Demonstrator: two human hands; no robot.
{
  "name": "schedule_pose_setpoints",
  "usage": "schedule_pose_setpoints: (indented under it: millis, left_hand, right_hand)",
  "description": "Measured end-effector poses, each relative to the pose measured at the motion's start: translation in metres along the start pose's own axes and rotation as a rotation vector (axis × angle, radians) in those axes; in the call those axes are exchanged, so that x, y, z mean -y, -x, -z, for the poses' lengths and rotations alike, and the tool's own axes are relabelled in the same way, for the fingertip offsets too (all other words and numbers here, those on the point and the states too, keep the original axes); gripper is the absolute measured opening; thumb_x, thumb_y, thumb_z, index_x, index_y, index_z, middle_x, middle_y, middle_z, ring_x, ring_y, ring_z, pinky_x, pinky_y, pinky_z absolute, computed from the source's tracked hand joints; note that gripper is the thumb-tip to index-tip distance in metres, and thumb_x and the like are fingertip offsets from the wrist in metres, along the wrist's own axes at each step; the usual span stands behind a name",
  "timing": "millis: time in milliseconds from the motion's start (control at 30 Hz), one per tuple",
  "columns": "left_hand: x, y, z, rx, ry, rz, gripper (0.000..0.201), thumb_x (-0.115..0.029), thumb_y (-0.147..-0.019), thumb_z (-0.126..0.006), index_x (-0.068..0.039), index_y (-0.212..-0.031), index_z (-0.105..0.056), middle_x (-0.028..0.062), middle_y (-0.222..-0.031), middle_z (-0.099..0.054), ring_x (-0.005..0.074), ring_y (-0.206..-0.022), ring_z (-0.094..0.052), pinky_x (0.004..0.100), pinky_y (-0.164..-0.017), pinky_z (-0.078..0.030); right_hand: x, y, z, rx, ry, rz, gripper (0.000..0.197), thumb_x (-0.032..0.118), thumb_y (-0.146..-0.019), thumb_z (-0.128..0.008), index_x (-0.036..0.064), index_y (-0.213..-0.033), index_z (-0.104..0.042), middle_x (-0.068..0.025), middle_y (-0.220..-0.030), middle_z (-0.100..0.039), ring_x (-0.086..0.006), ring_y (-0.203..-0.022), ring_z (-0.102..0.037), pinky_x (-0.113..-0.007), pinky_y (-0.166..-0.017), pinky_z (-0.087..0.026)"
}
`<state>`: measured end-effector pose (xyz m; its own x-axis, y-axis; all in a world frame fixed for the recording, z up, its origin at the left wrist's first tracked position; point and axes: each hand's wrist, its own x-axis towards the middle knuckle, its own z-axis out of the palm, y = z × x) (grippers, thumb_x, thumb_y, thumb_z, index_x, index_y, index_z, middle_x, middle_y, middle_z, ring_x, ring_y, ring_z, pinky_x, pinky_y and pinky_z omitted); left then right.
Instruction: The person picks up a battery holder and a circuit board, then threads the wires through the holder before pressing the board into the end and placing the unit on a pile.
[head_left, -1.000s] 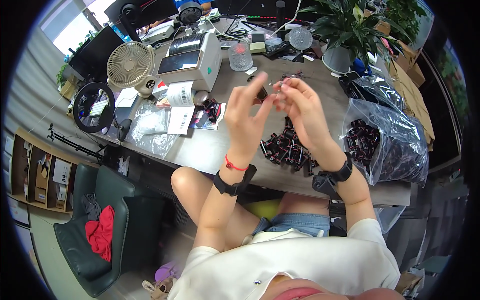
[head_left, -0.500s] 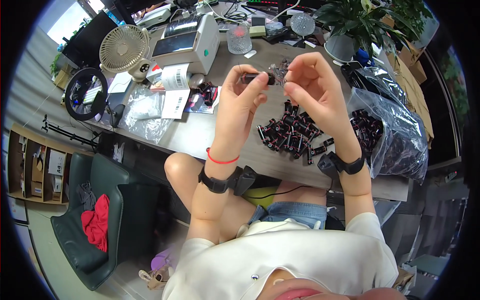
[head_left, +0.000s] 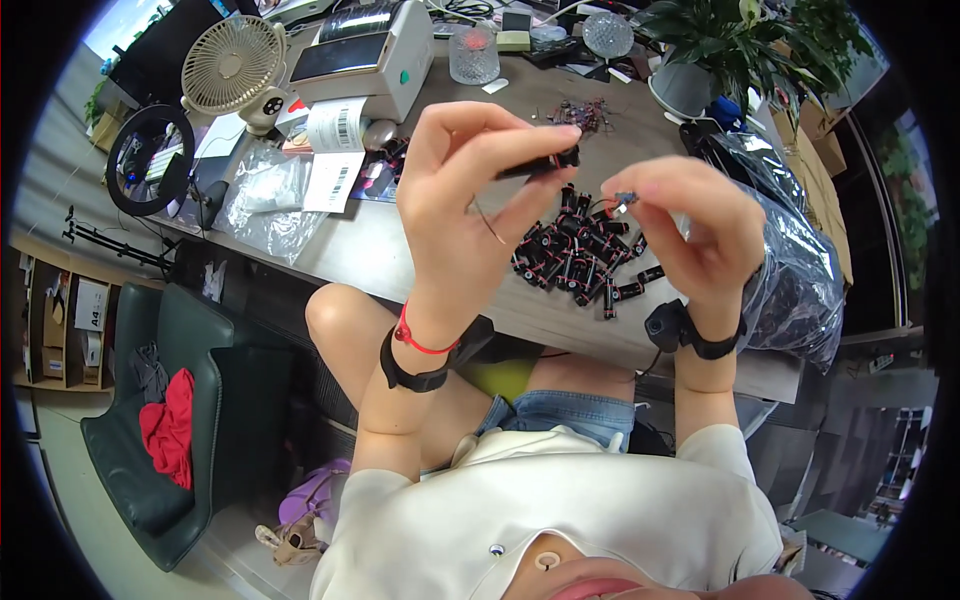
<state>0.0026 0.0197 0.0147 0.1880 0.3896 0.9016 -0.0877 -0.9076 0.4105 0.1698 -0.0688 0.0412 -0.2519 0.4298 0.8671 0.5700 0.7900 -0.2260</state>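
Observation:
My left hand (head_left: 450, 195) is closed around a black cylinder (head_left: 535, 166), held level above the desk between thumb and fingers. A thin dark wire (head_left: 488, 222) sticks out below that palm. To its right, my right hand (head_left: 705, 220) pinches a small wired part (head_left: 622, 201) with blue and red on it, apart from the cylinder. Under and between the hands lies a heap of black cylinders with red rings (head_left: 575, 255). Beyond them sits a tangle of small wired parts (head_left: 585, 116).
A clear plastic bag (head_left: 805, 290) lies at the right edge of the desk (head_left: 345, 265). A potted plant (head_left: 690, 85) stands at the back right. Toward the left are a label printer (head_left: 365, 65), a fan (head_left: 235, 65), a ring light (head_left: 150, 160) and another plastic bag (head_left: 265, 195).
My right hand has moved toward me and to the right, and a small wired part now shows in its fingers. My left hand has turned, still holding the black cylinder.

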Motion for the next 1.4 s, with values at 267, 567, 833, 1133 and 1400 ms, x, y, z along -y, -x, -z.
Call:
schedule_pose_setpoints:
  millis: [267,567,833,1133,1400]
  left_hand:
    - [-0.013,0.005,-0.004,0.057,0.326,0.343,0.033,0.008,-0.077,-0.067,0.003,-0.109,-0.058,0.0071,-0.093,-0.061,0.0096,-0.082,-0.06,0.0229,-0.073,-0.052]
    - [-0.011,0.001,0.001,0.431,0.534,0.618,0.027,-0.006,-0.085,-0.063,-0.001,-0.11,-0.054,0.0039,-0.084,-0.062,0.0051,-0.071,-0.058,0.0183,-0.055,-0.043]
    - [-0.017,0.006,0.0,0.451,0.341,0.497,0.027,-0.005,-0.086,-0.063,0.001,-0.11,-0.053,0.0029,-0.092,-0.06,0.0052,-0.079,-0.054,0.0182,-0.068,-0.044]
    - [-0.02,0.006,-0.002,0.338,0.215,0.409,0.025,-0.005,-0.085,-0.064,-0.001,-0.108,-0.054,0.0037,-0.088,-0.06,0.0059,-0.078,-0.055,0.0189,-0.069,-0.045]
    - [-0.023,0.007,-0.001,0.18,0.067,0.29,0.029,-0.003,-0.082,-0.067,-0.003,-0.108,-0.055,0.0047,-0.085,-0.06,0.0101,-0.073,-0.057,0.0209,-0.064,-0.046]
  right_hand:
    - [0.009,-0.005,0.006,0.105,0.082,-0.052,0.024,-0.015,-0.073,-0.058,-0.0017,-0.093,-0.061,-0.0117,-0.084,-0.063,-0.0195,-0.074,-0.062,-0.026,-0.064,-0.049]
    - [-0.005,-0.003,0.005,0.125,-0.097,-0.398,0.019,-0.015,-0.076,-0.049,-0.0051,-0.09,-0.058,-0.0083,-0.087,-0.057,-0.013,-0.078,-0.056,-0.022,-0.072,-0.045]
    - [-0.008,0.003,0.004,0.082,-0.312,-0.443,0.016,-0.004,-0.076,-0.058,0.0009,-0.091,-0.053,-0.0009,-0.077,-0.056,-0.0061,-0.066,-0.051,-0.019,-0.056,-0.04]
    - [0.0,0.0,-0.007,-0.004,-0.34,-0.467,0.02,0.001,-0.081,-0.062,0.0,-0.098,-0.053,-0.0018,-0.084,-0.057,-0.0064,-0.073,-0.055,-0.019,-0.063,-0.043]
    - [0.003,-0.001,-0.014,-0.041,-0.531,-0.587,0.02,0.0,-0.083,-0.063,-0.0035,-0.101,-0.056,-0.0048,-0.091,-0.059,-0.0097,-0.082,-0.057,-0.023,-0.074,-0.048]
